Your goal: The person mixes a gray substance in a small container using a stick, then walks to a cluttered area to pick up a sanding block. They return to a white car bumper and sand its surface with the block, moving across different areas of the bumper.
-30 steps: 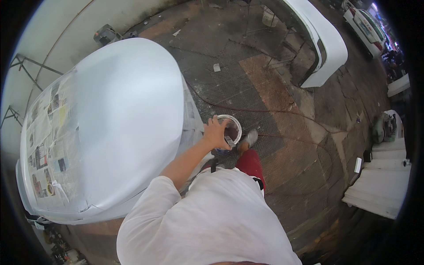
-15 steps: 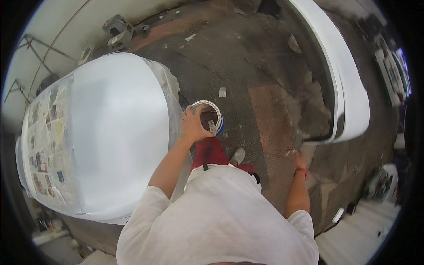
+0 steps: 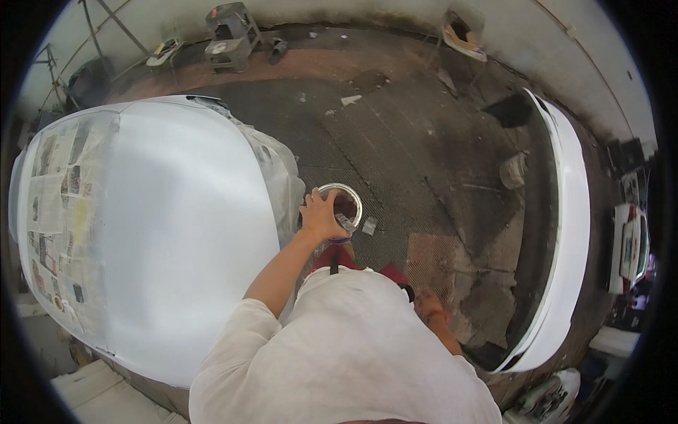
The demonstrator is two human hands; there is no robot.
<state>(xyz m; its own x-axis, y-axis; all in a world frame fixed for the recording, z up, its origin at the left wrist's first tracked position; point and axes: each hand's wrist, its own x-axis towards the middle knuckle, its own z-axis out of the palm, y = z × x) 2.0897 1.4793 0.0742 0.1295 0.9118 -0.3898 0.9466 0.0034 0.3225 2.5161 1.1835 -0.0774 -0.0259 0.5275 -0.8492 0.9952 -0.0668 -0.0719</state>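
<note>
My left hand (image 3: 321, 218) is wrapped over the left rim of a round paint can (image 3: 359, 205) held in front of my waist. Its inside looks brown, and something clear or silvery (image 3: 345, 222) sits at the near rim beside my thumb. My right hand (image 3: 429, 305) hangs low by my right hip, with a red band at the wrist. Its fingers are blurred, so I cannot make out their pose. To my left stands a car's pale, glossy hood (image 3: 187, 233), its windshield covered with newspaper (image 3: 67, 219) and clear film.
A long white bumper (image 3: 573, 212) stands at the right. Sheet plastic (image 3: 279, 169) hangs along the car's side. Farther off are a grey step stool (image 3: 229, 53), a chair (image 3: 462, 39) and a small tub (image 3: 513, 171). Scraps, including a white one (image 3: 351, 99), lie on the dark floor.
My view has turned, so the bumper shows more fully and the far wall has come in. My right hand has drawn in toward my hip. My left hand keeps hold of the can.
</note>
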